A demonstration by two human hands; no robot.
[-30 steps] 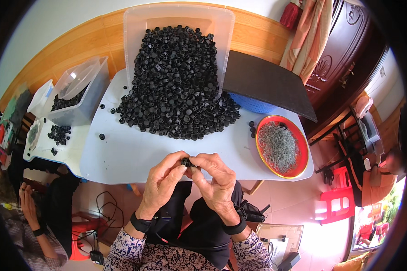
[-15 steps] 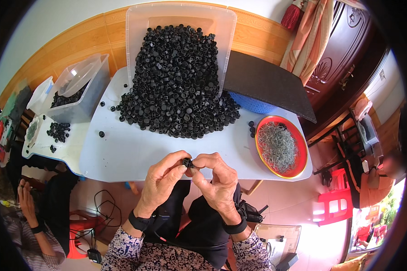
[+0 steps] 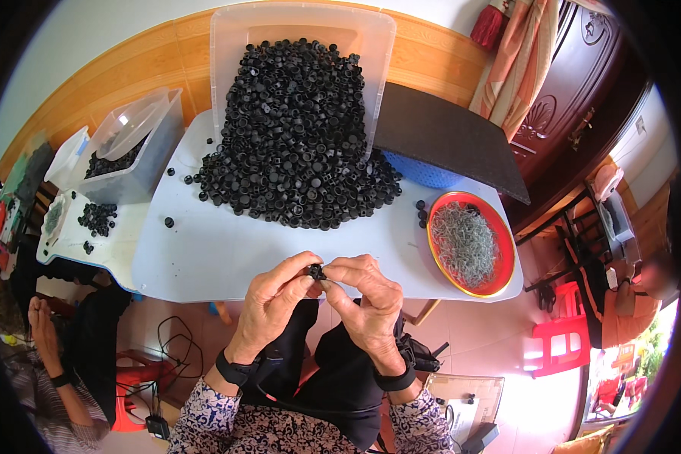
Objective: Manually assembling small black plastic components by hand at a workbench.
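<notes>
A small black part (image 3: 315, 271) is pinched between the fingertips of both hands, just beyond the near edge of a pale counter (image 3: 204, 261) as seen from above. The left hand (image 3: 271, 303) grips it from 8 o'clock, thumb and forefinger closed on it; the right hand (image 3: 367, 310) meets it from 4 o'clock, its thumb and forefinger drawn close together at the part. Whether the right fingertips hold a further small piece cannot be told.

From the part, at 12 o'clock, a large heap of black caps (image 3: 295, 166) spills onto the counter out of a clear bin (image 3: 378, 68) tipped on its side. Between 9 and 10 o'clock a single black piece (image 3: 169, 222) lies apart from the heap. Just short of 3 o'clock sits a red bowl (image 3: 505, 257) with a yellow rim, filled with thin metal pieces (image 3: 463, 238). Between 1 and 2 o'clock a dark board (image 3: 454, 136) lies above a blue basket (image 3: 424, 174). At 10 o'clock a second clear bin (image 3: 140, 174) stands on a neighbouring table (image 3: 121, 242).
</notes>
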